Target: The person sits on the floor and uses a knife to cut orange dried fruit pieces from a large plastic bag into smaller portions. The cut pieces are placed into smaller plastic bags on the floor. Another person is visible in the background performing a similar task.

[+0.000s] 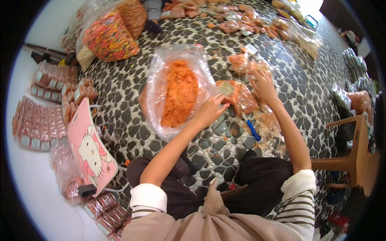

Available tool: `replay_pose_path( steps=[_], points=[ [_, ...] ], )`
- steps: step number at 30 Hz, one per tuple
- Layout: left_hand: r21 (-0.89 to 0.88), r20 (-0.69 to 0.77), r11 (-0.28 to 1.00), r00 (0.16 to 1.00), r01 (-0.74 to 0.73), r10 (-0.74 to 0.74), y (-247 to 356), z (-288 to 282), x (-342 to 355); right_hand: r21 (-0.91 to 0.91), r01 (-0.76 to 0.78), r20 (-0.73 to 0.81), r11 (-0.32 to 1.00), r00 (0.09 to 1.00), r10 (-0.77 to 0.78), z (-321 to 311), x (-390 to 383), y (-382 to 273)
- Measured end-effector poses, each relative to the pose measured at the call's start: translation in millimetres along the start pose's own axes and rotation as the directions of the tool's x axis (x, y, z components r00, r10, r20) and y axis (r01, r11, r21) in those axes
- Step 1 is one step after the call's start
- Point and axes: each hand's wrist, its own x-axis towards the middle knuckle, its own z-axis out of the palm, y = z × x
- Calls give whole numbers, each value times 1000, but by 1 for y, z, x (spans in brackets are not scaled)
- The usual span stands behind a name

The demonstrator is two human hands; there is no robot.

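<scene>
I sit on the floor with both arms reaching forward. A large clear plastic bag [155,96] lies open before me, filled with loose orange chip-like pieces [179,94]. My left hand [215,108] is just right of that bag, its fingers closed at the edge of a clear packet of orange pieces [246,100] with a pale label. Farther right, my right hand [264,86] has its fingers bent over a second clear packet [241,62]; its fingertips are partly hidden against the plastic. A blue-handled tool [253,130], likely a knife, lies below the packets beside crumpled clear plastic [270,130].
A pink folding table with a cat picture [90,148] stands at left, near stacked packets [40,124]. Big bags of colourful snacks [110,38] sit far left, by another person's foot [153,27]. More packets [245,22] cover the far floor. A brown chair [354,152] stands right.
</scene>
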Motion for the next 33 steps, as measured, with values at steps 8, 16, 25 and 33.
replay_pose_path(
  steps=[8, 16, 25, 33],
  points=[
    [1, 21, 979, 978, 206, -206, -51, 176, 21, -268, -238, 489, 934, 801, 345, 109, -176, 54],
    [-240, -28, 468, 476, 850, -879, -120, 273, 58, -296, -293, 385, 909, 835, 394, 159, -208, 60],
    [-417, 228, 136, 248, 899, -942, -136, 281, 97, -48, -764, 379, 643, 582, 719, 113, -201, 83],
    [-707, 386, 92, 491, 701, -781, -79, 265, 97, 313, -865, 184, 393, 461, 868, 53, -202, 115]
  ],
)
